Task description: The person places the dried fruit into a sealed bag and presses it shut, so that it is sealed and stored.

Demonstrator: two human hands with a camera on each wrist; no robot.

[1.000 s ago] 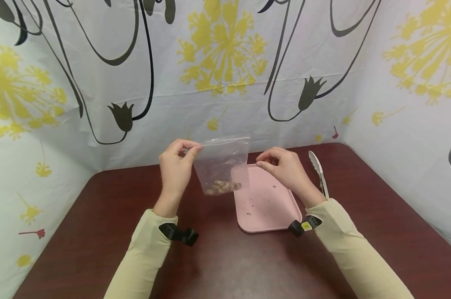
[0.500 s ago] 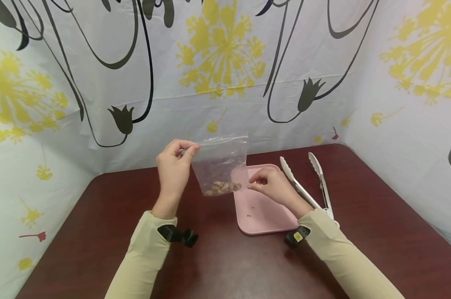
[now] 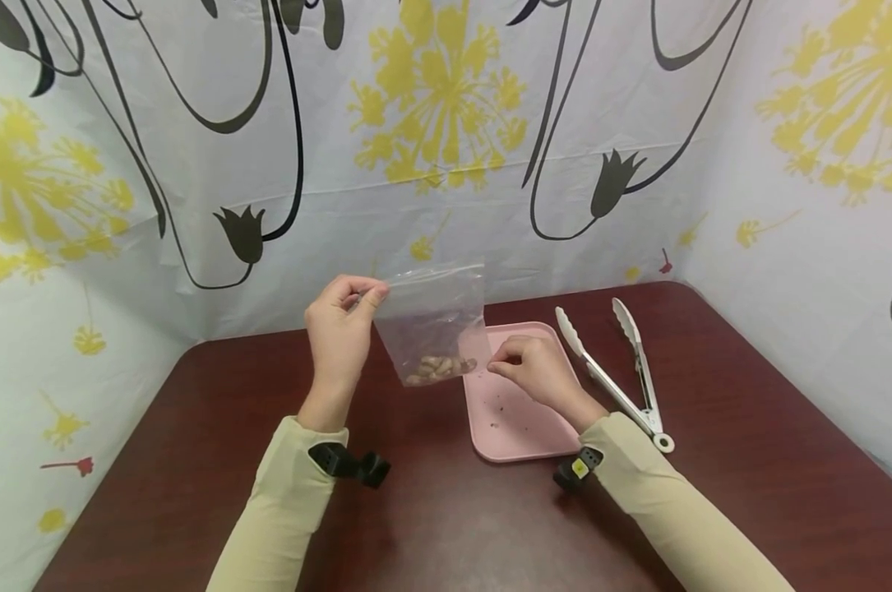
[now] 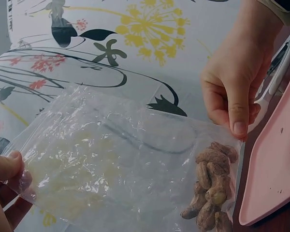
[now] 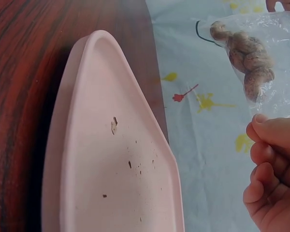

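Note:
A clear zip bag (image 3: 427, 316) hangs above the table, with several peanuts in their shells (image 4: 212, 186) gathered along its bottom. My left hand (image 3: 338, 337) pinches the bag's upper left corner between thumb and fingers. At the lower right corner, my right hand (image 3: 540, 374) pinches the plastic with thumb and forefinger, as the left wrist view shows closely. In the right wrist view that hand's other fingers are curled, and the peanuts lie just beyond the thumb. The bag's top edge looks pressed together; whether it is sealed I cannot tell.
Under the right hand lies a pink tray (image 3: 508, 440) with small dark crumbs on it. Metal tongs (image 3: 612, 386) rest spread apart to the tray's right. The dark red wooden table (image 3: 446, 526) meets a flower-patterned cloth (image 3: 327, 148) behind.
My right hand has come down and left from the bag's upper right side to its lower corner. The tongs, partly hidden earlier, show fully. The bag has shifted slightly left.

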